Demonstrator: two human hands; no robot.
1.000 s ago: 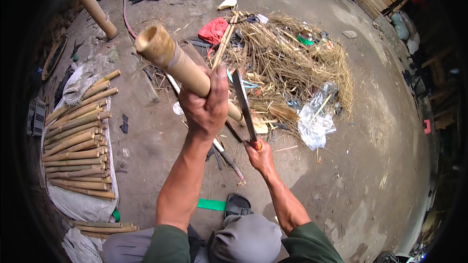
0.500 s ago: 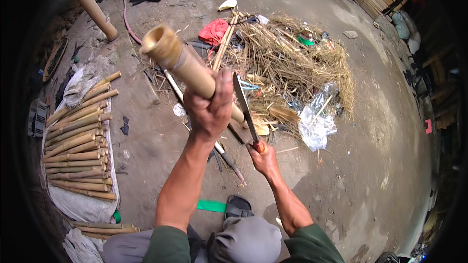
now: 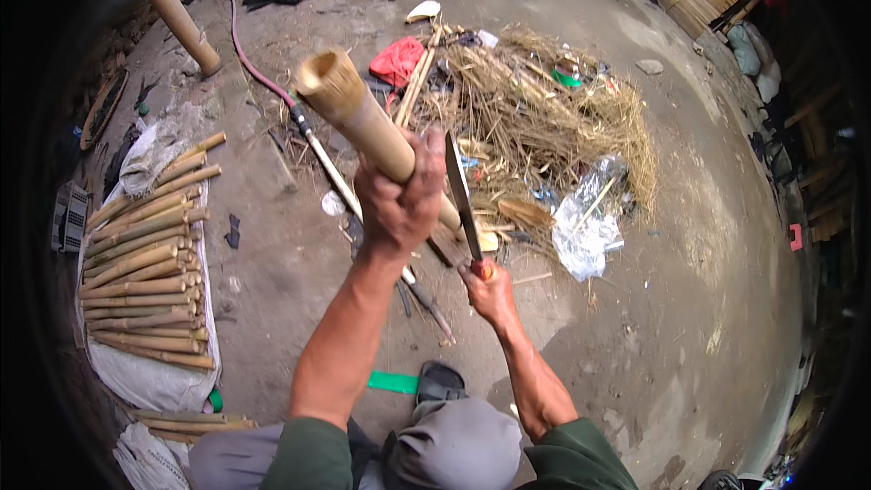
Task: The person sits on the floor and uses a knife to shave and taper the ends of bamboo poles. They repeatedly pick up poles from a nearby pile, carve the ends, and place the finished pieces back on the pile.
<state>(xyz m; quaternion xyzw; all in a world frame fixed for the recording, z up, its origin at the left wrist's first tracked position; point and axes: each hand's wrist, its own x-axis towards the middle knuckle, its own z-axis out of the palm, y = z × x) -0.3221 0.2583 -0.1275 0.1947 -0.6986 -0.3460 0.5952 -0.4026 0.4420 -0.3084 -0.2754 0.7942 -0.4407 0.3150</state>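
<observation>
My left hand [image 3: 399, 204] has its fingers wrapped around one thick bamboo pole [image 3: 363, 122], tilted up to my left; my right hand [image 3: 488, 290] grips one long knife [image 3: 461, 195], blade just beside the pole. Since half a second ago the pole's cut end sits a little higher. Left of my fingers, about a dozen cut bamboo lengths [image 3: 145, 272] lie on a white sack [image 3: 150, 381]. A clear plastic bag [image 3: 585, 222] lies right, by the straw heap [image 3: 544, 118].

Tan bamboo [image 3: 363, 118]; grey steel blade [image 3: 461, 195], orange handle [image 3: 481, 268]. Red cloth [image 3: 396, 61] at twelve o'clock, green strip [image 3: 393, 382] at six.
</observation>
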